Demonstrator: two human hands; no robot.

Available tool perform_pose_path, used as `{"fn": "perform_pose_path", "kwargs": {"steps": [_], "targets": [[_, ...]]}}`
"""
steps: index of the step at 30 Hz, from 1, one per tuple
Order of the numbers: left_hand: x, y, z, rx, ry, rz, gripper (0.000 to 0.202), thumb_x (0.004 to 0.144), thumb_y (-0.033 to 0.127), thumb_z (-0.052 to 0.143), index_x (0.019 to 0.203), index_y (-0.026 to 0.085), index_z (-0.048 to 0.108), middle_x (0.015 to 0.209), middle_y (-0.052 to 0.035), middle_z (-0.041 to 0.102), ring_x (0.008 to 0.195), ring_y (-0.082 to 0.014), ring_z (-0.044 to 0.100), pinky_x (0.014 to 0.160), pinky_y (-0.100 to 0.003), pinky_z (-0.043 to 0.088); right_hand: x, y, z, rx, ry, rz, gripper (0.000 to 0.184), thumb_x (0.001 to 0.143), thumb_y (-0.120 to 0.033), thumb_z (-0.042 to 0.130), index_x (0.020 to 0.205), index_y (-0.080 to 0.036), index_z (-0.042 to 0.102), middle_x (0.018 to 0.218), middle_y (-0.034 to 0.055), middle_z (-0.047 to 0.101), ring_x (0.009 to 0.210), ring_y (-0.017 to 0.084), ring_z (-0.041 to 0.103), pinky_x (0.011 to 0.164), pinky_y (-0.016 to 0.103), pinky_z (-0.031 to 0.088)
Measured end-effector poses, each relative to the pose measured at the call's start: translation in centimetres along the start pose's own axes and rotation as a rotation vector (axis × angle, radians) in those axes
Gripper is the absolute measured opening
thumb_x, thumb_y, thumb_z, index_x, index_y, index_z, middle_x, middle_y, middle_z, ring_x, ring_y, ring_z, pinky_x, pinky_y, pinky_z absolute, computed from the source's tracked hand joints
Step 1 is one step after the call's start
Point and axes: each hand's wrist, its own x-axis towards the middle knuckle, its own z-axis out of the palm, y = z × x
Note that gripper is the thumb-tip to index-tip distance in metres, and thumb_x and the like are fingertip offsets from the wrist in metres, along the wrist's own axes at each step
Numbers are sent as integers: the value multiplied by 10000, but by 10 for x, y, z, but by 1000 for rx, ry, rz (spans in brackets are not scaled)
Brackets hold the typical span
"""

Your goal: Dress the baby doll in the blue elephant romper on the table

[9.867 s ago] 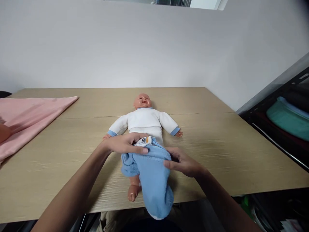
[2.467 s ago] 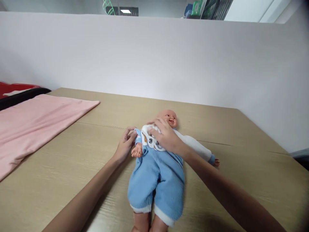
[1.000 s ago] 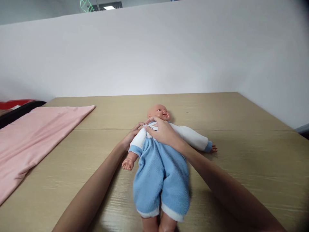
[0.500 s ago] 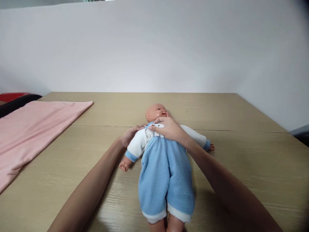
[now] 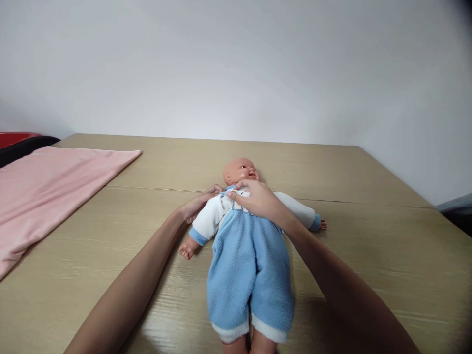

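Observation:
A baby doll (image 5: 241, 172) lies on its back, its bald head away from me and turned to the right. It wears a fleece outfit (image 5: 236, 265) with blue trousers and white sleeves. At the chest by the left shoulder, my right hand (image 5: 258, 196) pinches the fabric near a blue strap between thumb and fingers. Curled around the same shoulder from outside is my left hand (image 5: 199, 202), closed on the clothing there; its fingertips are partly hidden. The doll's arms stretch out to both sides, and its lower legs run out of view.
The doll rests on a wooden table (image 5: 368, 246) with a seam across it. A pink cloth (image 5: 62, 191) is spread at the left. Behind the table stands a pale wall (image 5: 236, 69). Something red and black (image 5: 22, 142) shows past the left edge, a dark object (image 5: 459, 211) at the right.
Both hands stay at the doll's shoulder with only slight finger movement. The view has tilted a little, and the doll's legs appear shifted slightly to the left.

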Motion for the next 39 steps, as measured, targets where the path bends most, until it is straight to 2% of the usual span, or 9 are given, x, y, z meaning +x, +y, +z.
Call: {"fn": "perform_pose_path", "kwargs": {"steps": [4,9,12,19,23,26,29,34,39], "targets": [[-3,0,-9,-57,-159,-183,460,718,402,890,1098,193,735,1074,-107,743,929,-273,732,835,-380,619,2,2,1,44,-65,15,366,928,-543,767,1049,-199,795,1019,75,819,893,226,714,787,326,492],[-4,7,-10,-39,-173,-183,459,711,443,856,1072,219,683,1096,-56,685,1006,-244,677,910,-340,568,4,6,-1,140,-98,43,335,948,-517,743,1029,-196,789,872,34,800,732,188,697,674,304,467],[-9,22,-8,46,-163,-191,437,837,524,826,1083,208,651,1117,-37,659,1067,-230,643,937,-312,529,0,4,0,99,-12,26,276,964,-472,747,1026,-206,788,979,40,830,859,202,746,763,308,496],[-35,72,-4,876,-345,-394,934,783,659,877,1485,218,447,1401,-111,660,1274,-323,632,1009,-363,523,-7,0,4,-147,165,-33,167,960,-372,788,1051,-233,783,1117,60,843,1057,287,776,881,359,523],[-38,79,-10,992,-456,-472,669,792,643,818,1286,222,654,1228,-61,762,1144,-305,685,942,-335,529,-8,5,3,-267,189,-26,175,974,-418,762,1041,-258,786,1075,61,843,1026,325,776,858,386,519],[-37,78,-13,1113,-427,-546,531,747,653,812,1009,204,707,937,-34,771,876,-266,693,732,-308,502,-10,7,4,-318,205,-18,192,980,-438,743,1037,-257,778,1030,72,838,1000,329,774,838,383,510],[-36,79,-13,1160,-380,-533,514,732,665,809,964,215,720,866,-11,762,793,-236,665,664,-288,459,-15,7,3,-307,234,-15,223,978,-471,734,1041,-261,769,1040,72,834,993,320,767,833,375,503],[-36,82,-10,1230,-333,-541,648,724,775,794,1030,206,751,956,-41,799,846,-258,692,688,-293,471,-34,14,-19,-77,-5,34,344,987,-577,693,1120,-265,747,1136,66,817,1024,283,743,874,365,509],[-35,80,-13,1149,-362,-521,819,715,759,816,1321,217,717,1220,-63,814,1102,-323,721,874,-323,535,-57,44,-47,160,-276,65,459,967,-681,673,1096,-248,756,982,42,748,870,228,674,755,332,507]]}}
